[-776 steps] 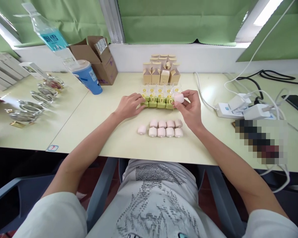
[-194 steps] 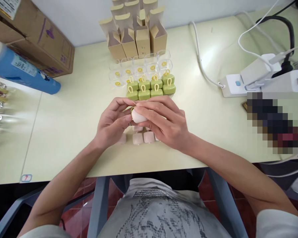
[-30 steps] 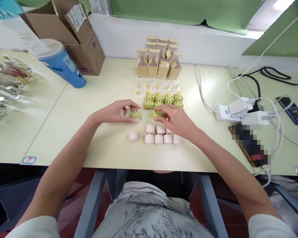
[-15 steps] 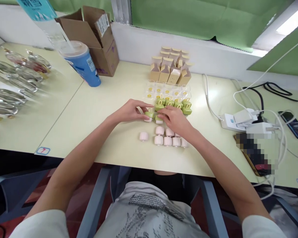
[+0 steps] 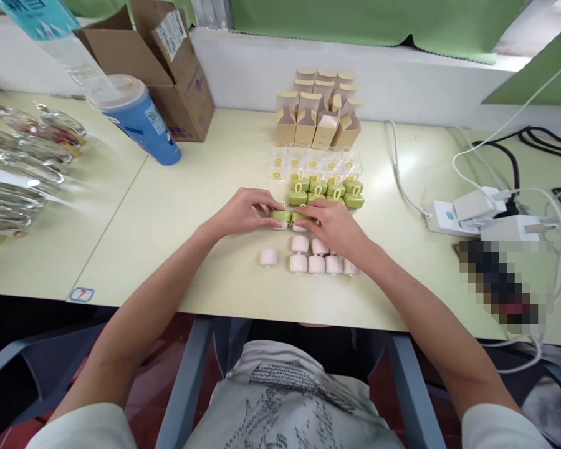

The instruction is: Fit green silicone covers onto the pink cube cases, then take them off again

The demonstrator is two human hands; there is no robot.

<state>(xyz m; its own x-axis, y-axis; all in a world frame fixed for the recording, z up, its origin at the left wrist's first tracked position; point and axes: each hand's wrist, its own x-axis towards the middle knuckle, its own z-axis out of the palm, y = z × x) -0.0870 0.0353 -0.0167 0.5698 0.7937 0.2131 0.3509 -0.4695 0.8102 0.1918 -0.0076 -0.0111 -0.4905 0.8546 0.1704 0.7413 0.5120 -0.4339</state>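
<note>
Head view: the left hand (image 5: 252, 212) pinches one green piece (image 5: 280, 216), the right hand (image 5: 339, 227) another (image 5: 301, 217). Gentle, level pressure should keep both upright.

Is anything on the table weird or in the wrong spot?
One pale pink block sits alone, left of the other pale pink blocks, which line up in rows. That makes it look a bit odd. I see nothing spilled or broken.
</note>
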